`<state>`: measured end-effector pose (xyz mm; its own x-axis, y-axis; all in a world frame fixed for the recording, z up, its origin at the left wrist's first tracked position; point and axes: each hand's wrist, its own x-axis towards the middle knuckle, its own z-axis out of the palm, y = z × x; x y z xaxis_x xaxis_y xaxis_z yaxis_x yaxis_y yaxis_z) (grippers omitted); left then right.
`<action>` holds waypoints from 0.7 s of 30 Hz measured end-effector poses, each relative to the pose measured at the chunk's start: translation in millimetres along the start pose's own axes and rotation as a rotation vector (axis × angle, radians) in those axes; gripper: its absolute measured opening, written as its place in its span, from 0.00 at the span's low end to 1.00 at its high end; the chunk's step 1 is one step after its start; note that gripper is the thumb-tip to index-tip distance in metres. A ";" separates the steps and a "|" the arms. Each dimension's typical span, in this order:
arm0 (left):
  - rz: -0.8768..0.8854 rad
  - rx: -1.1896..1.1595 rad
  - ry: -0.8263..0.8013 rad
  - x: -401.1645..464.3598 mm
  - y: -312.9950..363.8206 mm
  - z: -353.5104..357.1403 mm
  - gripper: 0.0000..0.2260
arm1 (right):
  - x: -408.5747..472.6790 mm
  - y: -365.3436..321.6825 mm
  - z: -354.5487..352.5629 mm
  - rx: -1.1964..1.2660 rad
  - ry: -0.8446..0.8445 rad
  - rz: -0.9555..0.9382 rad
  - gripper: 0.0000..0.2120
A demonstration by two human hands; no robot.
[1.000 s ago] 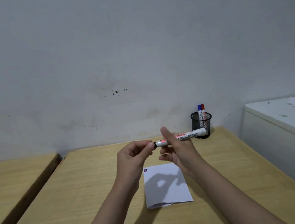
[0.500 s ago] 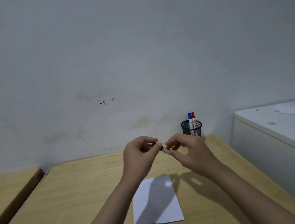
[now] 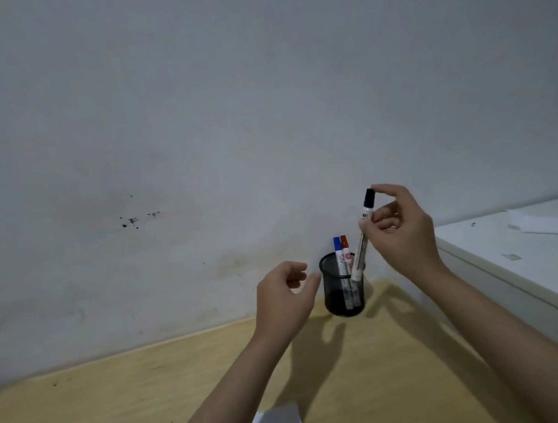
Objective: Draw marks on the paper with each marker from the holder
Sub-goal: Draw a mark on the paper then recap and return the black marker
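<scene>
Right hand point(image 3: 399, 231) raised, pinching black-capped marker point(image 3: 363, 231) upright over holder point(image 3: 343, 290).

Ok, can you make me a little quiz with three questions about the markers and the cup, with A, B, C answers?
1. Where does the mesh holder stand?
A. At the table's back edge, near the wall
B. On the white cabinet
C. On the paper

2. What colour is the cap of the marker held in the right hand?
A. Red
B. Black
C. Green

3. What is the left hand doing?
A. Gripping a marker
B. Pressing on the paper
C. Open and holding nothing, beside the holder

Answers:
1. A, since the holder sits on the wooden table close to the wall.
2. B, since the cap at its top is black, while the blue marker and the red marker stand in the holder.
3. C, since its fingers are spread with nothing between them.
</scene>
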<state>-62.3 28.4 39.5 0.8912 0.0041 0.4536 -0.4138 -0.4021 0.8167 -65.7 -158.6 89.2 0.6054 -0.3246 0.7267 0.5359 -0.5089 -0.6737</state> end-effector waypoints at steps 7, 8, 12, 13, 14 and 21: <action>0.065 0.177 -0.121 39.2 -35.1 58.6 0.18 | 33.6 59.5 30.1 -0.202 -0.082 0.059 0.19; 0.073 0.193 -0.140 42.5 -37.7 64.7 0.19 | 31.8 65.6 33.2 -0.239 -0.134 0.072 0.18; 0.068 0.237 -0.160 48.1 -44.9 81.0 0.18 | 23.7 84.7 40.9 -0.367 -0.281 0.131 0.18; 0.062 0.230 -0.147 48.4 -46.4 83.5 0.17 | 21.8 89.5 42.8 -0.396 -0.308 0.145 0.18; 0.049 0.219 -0.135 48.1 -46.5 84.4 0.17 | 19.8 93.4 44.5 -0.422 -0.332 0.164 0.17; 0.011 0.182 -0.128 47.9 -44.1 86.3 0.16 | 14.3 105.2 48.5 -0.450 -0.378 0.183 0.17</action>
<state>14.7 -32.8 -5.6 0.9080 -0.1131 0.4033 -0.3936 -0.5601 0.7290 27.9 -178.1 22.3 0.8750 -0.1749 0.4513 0.1529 -0.7848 -0.6006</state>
